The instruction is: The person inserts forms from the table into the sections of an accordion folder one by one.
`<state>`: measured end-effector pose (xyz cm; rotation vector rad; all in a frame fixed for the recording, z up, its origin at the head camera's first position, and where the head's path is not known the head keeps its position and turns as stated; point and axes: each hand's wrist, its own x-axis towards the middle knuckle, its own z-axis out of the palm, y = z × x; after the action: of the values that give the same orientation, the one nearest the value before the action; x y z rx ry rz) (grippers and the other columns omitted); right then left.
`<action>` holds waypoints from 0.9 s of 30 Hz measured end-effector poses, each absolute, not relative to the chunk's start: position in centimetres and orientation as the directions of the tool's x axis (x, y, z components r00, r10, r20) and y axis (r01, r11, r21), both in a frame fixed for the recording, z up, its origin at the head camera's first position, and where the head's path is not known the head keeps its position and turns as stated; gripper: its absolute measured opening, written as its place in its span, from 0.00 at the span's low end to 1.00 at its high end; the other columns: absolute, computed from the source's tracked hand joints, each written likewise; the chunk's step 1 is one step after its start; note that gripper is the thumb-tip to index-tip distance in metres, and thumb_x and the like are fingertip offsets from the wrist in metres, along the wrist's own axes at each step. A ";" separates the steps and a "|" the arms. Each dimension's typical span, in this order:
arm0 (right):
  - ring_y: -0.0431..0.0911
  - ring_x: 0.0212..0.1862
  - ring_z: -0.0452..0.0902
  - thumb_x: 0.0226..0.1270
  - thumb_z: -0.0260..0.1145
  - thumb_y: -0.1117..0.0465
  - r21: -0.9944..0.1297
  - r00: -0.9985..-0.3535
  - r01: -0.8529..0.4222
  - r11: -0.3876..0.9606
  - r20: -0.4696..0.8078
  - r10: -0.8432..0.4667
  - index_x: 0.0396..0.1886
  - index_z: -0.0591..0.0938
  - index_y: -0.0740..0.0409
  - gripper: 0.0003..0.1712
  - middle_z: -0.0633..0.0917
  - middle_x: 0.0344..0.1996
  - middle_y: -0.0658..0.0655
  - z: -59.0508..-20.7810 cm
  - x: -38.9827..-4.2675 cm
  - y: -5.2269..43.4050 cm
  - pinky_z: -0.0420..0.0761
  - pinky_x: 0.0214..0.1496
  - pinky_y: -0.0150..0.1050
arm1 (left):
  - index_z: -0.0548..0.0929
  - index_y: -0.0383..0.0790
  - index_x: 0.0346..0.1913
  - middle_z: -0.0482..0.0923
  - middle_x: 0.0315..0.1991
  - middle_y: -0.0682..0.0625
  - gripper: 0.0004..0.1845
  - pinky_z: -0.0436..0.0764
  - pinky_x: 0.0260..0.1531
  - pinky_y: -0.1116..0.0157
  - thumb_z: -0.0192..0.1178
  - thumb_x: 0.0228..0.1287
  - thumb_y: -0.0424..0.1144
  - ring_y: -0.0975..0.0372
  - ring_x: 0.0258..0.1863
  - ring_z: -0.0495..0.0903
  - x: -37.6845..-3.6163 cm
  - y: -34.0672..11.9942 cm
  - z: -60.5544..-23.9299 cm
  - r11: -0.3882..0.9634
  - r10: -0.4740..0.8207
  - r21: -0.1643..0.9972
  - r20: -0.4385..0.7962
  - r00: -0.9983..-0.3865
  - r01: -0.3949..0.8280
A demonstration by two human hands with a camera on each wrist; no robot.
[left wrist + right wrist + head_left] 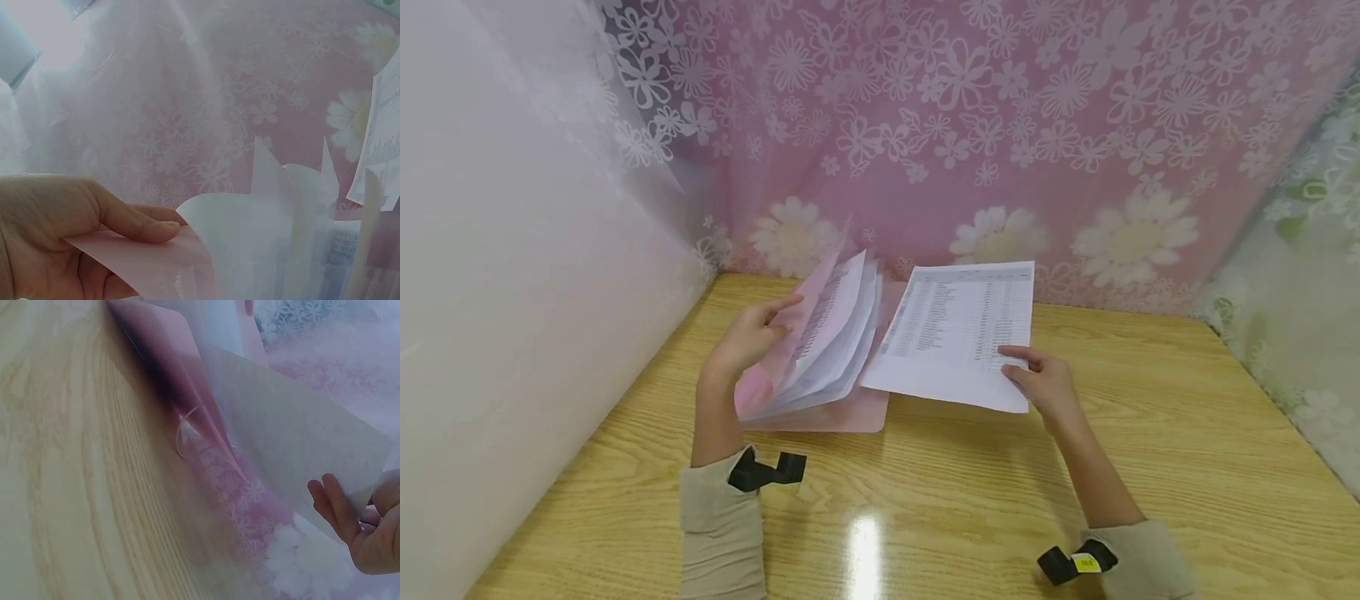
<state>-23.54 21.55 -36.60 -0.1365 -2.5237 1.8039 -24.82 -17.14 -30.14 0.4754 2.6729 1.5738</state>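
My left hand (748, 337) pinches the raised front cover of a pink folder (850, 417) between thumb and fingers. Inside the folder, several clear sleeves with printed pages (831, 333) fan upright. In the left wrist view the thumb lies over the pink cover (169, 256), beside the sleeves' curved edges (250, 231). To the right, my right hand (1045, 379) pinches a loose printed sheet (962, 333) by its lower right edge. The sheet is tilted above the table, its left corner overlapping the folder. From the right wrist its blank back (294, 425) shows.
The folder lies on a wood-grain table (895, 500). A pink flowered curtain (925, 167) hangs behind the table's far edge. A white wall panel (535, 250) rises at the left, and a pale flowered sheet (1300, 292) at the right.
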 end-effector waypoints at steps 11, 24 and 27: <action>0.37 0.29 0.73 0.64 0.60 0.66 -0.954 -0.999 0.032 0.297 -0.019 0.047 0.56 0.76 0.66 0.20 0.78 0.35 0.58 -37.3 -23.3 19.9 0.74 0.30 0.28 | 0.66 0.35 0.65 0.58 0.66 0.42 0.27 0.64 0.28 0.65 0.44 0.62 0.23 0.54 0.39 0.66 -25.0 -17.0 -30.2 0.475 0.261 0.841 0.146 -0.954 0.259; 0.46 0.40 0.78 0.64 0.60 0.66 -0.944 -1.000 0.025 0.330 -0.024 0.008 0.57 0.75 0.66 0.21 0.76 0.50 0.68 -36.8 -22.9 19.5 0.77 0.36 0.33 | 0.66 0.34 0.65 0.57 0.66 0.40 0.26 0.66 0.34 0.63 0.44 0.62 0.23 0.52 0.47 0.66 -24.8 -17.0 -30.1 0.472 0.265 0.842 0.147 -0.953 0.262; 0.46 0.38 0.78 0.63 0.61 0.66 -0.944 -0.999 0.029 0.330 -0.032 -0.004 0.57 0.75 0.66 0.21 0.77 0.49 0.68 -37.0 -23.0 19.2 0.78 0.35 0.34 | 0.66 0.33 0.65 0.57 0.66 0.39 0.26 0.65 0.36 0.62 0.44 0.62 0.23 0.51 0.48 0.65 -24.8 -17.0 -30.1 0.469 0.267 0.844 0.145 -0.953 0.260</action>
<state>-23.01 19.15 -37.01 -0.0244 -2.5844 1.8344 -24.79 -17.05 -30.08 0.4815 2.6870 1.5415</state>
